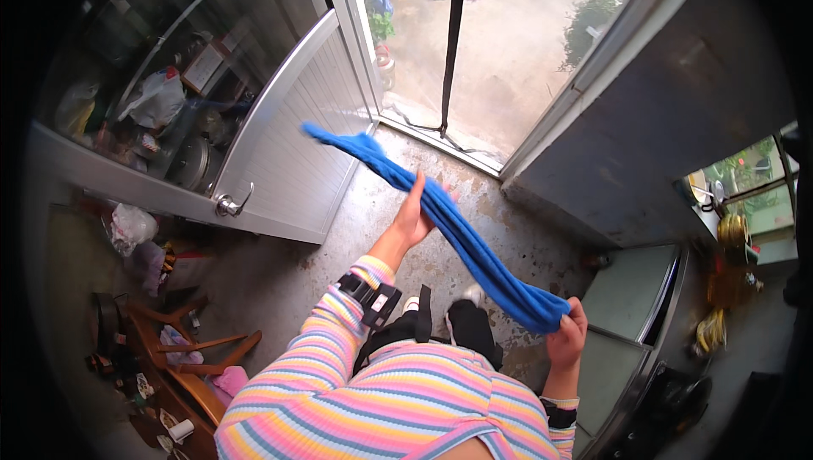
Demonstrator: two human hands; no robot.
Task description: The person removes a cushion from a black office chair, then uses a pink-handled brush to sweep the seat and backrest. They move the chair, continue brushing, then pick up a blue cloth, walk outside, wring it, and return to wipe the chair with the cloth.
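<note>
A long blue cloth point(467, 241), gathered lengthwise into folds, stretches diagonally in front of me. My left hand point(416, 215) is under and around its middle, thumb on the near side, the other fingers mostly hidden behind the fabric. The cloth's far end, slightly blurred, sticks out past this hand toward the upper left. At the lower right, my right hand point(568, 333) pinches the other end between thumb and fingers. Both hands are in the air above the worn concrete floor.
An open metal door point(286, 136) with a lever handle point(234, 201) stands left of a doorway to a yard. Wooden furniture point(197, 390) and bags lie at lower left. A low cabinet point(613, 346) stands on the right, near a window point(749, 174).
</note>
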